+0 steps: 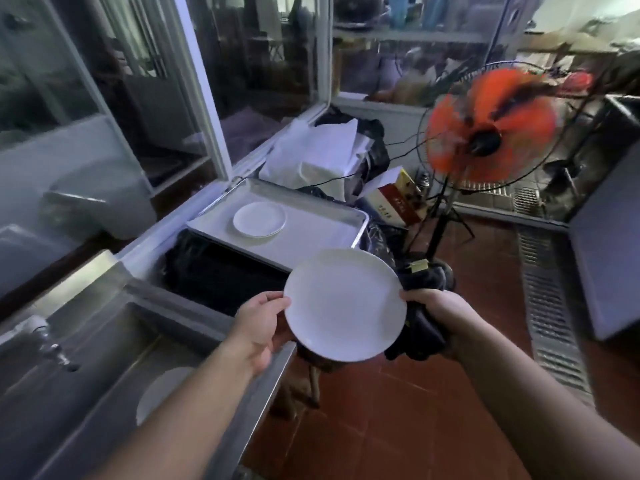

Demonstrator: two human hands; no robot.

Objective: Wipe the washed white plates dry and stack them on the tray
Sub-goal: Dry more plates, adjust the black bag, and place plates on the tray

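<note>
Head view: a white plate (344, 304) is held in the lower middle of the frame, between both hands and above the red tile floor (398, 427), its face tilted toward the camera. The left hand (258, 327) sits at the plate's left edge, thumb over the rim and fingers curled behind it, grasping the plate. The right hand (438, 311) meets the plate's right edge; its fingers are clenched round a dark cloth (420, 317) that bunches up behind and below the rim. Whether the thumb itself presses the plate I cannot tell.

Above the held plate, in the middle of the frame, a metal tray (311, 244) lies on a black-lined bin. A short stack of plates (259, 219) rests on the tray's left part, well apart from the hands.

At lower left a steel sink (86, 358) holds one more plate (162, 393), partly hidden by the left forearm. A tap (48, 344) juts out at the left edge.

At upper right an orange fan (490, 128) spins, blurred.
</note>
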